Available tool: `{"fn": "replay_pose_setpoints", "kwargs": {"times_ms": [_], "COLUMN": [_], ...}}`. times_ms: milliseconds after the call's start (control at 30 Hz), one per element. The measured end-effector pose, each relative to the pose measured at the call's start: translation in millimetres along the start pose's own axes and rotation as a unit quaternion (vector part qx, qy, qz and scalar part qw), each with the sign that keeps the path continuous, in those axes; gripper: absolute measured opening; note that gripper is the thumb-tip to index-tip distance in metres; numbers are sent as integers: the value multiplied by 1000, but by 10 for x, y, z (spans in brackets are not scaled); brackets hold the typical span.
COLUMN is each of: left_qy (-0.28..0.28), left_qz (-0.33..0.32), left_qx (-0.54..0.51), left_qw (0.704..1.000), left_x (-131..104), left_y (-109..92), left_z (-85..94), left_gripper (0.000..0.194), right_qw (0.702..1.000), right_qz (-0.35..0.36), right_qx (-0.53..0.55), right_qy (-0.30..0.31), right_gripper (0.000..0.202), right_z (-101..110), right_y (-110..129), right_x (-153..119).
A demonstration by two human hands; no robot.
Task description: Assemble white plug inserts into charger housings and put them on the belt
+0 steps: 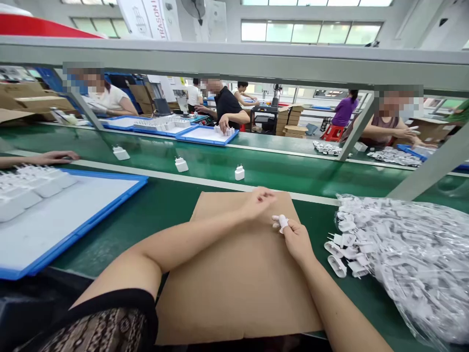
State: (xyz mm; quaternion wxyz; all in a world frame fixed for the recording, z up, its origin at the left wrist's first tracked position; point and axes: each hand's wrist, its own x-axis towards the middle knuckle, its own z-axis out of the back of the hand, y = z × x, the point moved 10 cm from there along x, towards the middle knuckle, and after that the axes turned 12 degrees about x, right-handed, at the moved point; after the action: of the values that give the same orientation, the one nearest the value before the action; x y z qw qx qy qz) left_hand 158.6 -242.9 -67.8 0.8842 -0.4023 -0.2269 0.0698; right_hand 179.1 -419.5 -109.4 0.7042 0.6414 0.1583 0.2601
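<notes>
My left hand (259, 201) hovers over the upper part of a brown cardboard sheet (234, 278), slightly blurred, its fingers loosely bent and apart with nothing seen in them. Just to its right and nearer me, my right hand (297, 238) is closed, with white finger cots (283, 223) on its fingertips. Whether a small white part sits in that pinch is hidden. Beyond the sheet, a white plug adapter (239, 172) stands on the green belt (212, 171), prongs up. A clear plastic bag (414, 249) of white plastic parts lies right of my right forearm.
Loose white shells (337, 264) spill from the bag's near left side. A blue-rimmed tray (91, 215) with rows of adapters is at left, near another person's hand (54, 157). Two more adapters stand on the belt. A slanted grey post (432, 151) rises at right; co-workers sit opposite.
</notes>
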Motion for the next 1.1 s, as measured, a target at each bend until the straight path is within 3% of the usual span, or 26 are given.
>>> {"fn": "replay_pose_setpoints", "kwargs": {"times_ms": [67, 133, 267, 467, 833, 1100], "left_qy": [68, 83, 42, -17, -54, -37], "left_qz": [-43, -74, -171, -329, -362, -366], "left_qx": [-86, -131, -92, 20, 5, 22], "left_qw": [993, 985, 980, 944, 931, 930], "left_x": [-274, -458, -615, -766, -760, -786], "left_y": [-168, -252, -412, -752, -753, -813], "left_z": [-271, -382, -326, -198, -143, -168], "left_gripper": [37, 41, 40, 28, 17, 17], "right_qw": [998, 993, 964, 946, 927, 905], "right_qz": [-40, -72, -115, -135, -167, -190], "right_qx": [36, 93, 233, 276, 317, 371], "right_qy": [-12, -9, 48, 102, 109, 90], "right_gripper": [46, 41, 41, 30, 36, 35], "right_z": [15, -6, -168, -307, -390, -374], "right_y": [-73, -127, -168, -200, -179, -87], "right_x": [14, 21, 0, -100, -143, -157]}}
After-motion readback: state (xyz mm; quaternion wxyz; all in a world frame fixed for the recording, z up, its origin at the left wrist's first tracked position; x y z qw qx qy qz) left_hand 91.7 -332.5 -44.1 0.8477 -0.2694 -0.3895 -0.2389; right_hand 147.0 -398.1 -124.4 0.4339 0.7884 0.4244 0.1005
